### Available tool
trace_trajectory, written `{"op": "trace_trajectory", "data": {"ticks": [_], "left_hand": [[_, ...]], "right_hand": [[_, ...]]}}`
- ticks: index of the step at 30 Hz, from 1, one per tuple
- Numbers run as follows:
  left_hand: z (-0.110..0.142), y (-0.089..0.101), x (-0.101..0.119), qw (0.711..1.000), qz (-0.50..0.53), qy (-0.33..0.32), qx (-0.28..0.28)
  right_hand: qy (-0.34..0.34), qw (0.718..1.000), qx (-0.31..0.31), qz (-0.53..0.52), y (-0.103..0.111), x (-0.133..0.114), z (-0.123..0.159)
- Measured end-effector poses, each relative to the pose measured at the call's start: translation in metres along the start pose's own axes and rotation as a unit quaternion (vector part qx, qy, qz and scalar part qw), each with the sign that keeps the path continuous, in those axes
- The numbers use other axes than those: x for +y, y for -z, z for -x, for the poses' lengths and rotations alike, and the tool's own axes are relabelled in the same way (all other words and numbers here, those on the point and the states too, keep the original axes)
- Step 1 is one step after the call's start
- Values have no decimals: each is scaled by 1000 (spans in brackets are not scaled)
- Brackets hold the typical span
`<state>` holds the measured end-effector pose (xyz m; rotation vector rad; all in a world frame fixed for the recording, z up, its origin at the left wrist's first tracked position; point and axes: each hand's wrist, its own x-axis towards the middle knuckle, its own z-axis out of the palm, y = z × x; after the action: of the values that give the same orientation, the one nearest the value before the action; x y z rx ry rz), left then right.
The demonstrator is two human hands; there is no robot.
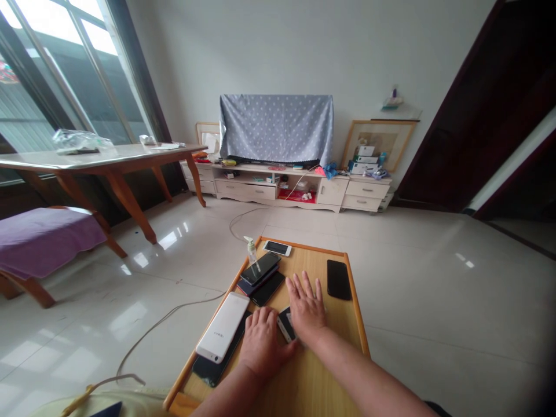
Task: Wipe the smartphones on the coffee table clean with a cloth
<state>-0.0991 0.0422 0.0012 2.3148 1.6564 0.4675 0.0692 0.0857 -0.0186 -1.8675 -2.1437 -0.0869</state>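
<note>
A: Where are the hands?
B: The left hand (pixel 260 341) and the right hand (pixel 306 307) lie flat on a wooden board (pixel 313 376) with an orange edge. Their fingers are spread wide, and they hold nothing. A small phone (pixel 285 324) lies between them, right up against both.

A: What else is on the board?
B: A big white phone (pixel 222 327) lies at 10 o'clock from the hands, on top of a black phone (pixel 206 370). A stack of phones (pixel 259 269) sits at 12 o'clock. Past it is a white phone (pixel 277 248). A black phone with a shiny back (pixel 339 280) lies at 2 o'clock. A pump bottle (pixel 251 249) stands by the far corner.

A: And the room?
B: The board sits on a shiny tile floor (pixel 412 324). A long table (pixel 95 156) stands at 10 o'clock, and a bench with a purple cloth (pixel 43 240) is at 9 o'clock. A low white cabinet (pixel 278 191) is at 12 o'clock, under a dotted blue cloth (pixel 275 130). A dark door (pixel 456 116) is at 2 o'clock.
</note>
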Motion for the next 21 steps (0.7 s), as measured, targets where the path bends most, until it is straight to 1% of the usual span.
{"op": "trace_trajectory", "data": {"ticks": [3,4,5,6,9,10,11,13,15,17,19,21], "left_hand": [[0,1,0,1000,-3,8,-6],[1,1,0,1000,-3,10,-7],[1,1,0,1000,-3,10,-8],[0,2,0,1000,-2,10,-8],[0,2,-1,1000,1,1,-3],[0,2,-1,1000,1,-2,-2],[0,2,-1,1000,0,-3,-1],[0,1,-1,1000,-3,-1,-1],[-1,0,0,1000,-7,4,-2],[-1,-1,0,1000,-10,6,-6],[-2,-1,0,1000,-11,5,-8],[-2,-1,0,1000,-11,1,-9]], "right_hand": [[-103,994,3,25,4,19,-12],[-125,992,3,30,4,21,-14],[-130,991,2,30,2,20,-15],[-118,993,1,25,-1,15,-14],[-22,1000,-3,-4,-10,-11,-6],[0,1000,-3,-12,-13,-18,-5],[7,1000,-2,-18,-13,-21,-5],[-22,999,-3,-25,-12,-17,-12],[-85,995,2,-49,-7,-1,-22],[-150,977,35,-144,0,19,-30],[-200,942,75,-259,8,37,-34],[-229,909,102,-334,16,49,-34]]}}
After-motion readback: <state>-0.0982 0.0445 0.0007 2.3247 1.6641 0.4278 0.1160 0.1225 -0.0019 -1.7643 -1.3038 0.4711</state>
